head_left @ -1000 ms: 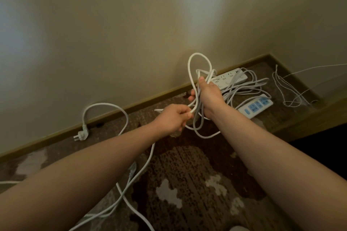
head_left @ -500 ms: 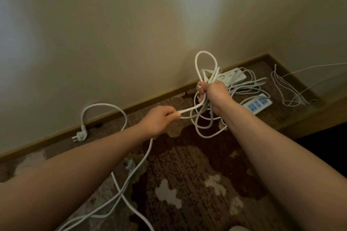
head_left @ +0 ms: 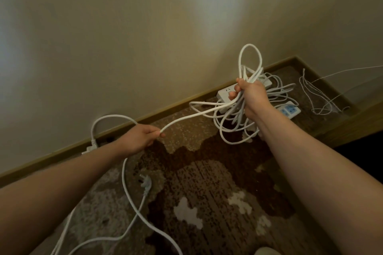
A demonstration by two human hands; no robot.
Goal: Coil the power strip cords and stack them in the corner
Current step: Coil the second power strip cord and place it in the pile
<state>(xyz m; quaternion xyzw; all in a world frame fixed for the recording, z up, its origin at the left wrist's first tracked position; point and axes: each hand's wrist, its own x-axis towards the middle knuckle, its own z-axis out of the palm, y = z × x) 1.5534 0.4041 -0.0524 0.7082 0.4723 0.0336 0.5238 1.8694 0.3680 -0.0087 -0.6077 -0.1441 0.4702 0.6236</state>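
My right hand (head_left: 251, 97) grips a bundle of white cord loops (head_left: 234, 120), one loop standing up above the fist. From the bundle a straight length of white cord (head_left: 186, 117) runs left to my left hand (head_left: 143, 136), which pinches it. The cord trails on down over the carpet toward me. Behind my right hand lie a white power strip (head_left: 224, 94) and a strip with blue sockets (head_left: 289, 109), with coiled cord around them, near the corner. A plug (head_left: 145, 182) rests on the carpet below my left hand.
A brown and beige patterned carpet (head_left: 207, 192) covers the floor. A baseboard (head_left: 165, 107) runs along the wall. Another white plug (head_left: 93, 145) and cord loop sit by the baseboard at left. Thin white wires (head_left: 317, 97) lie in the right corner.
My left hand has slid left and down along the cord, away from my right hand, stretching a length between them. The bundle in my right hand has shifted slightly right.
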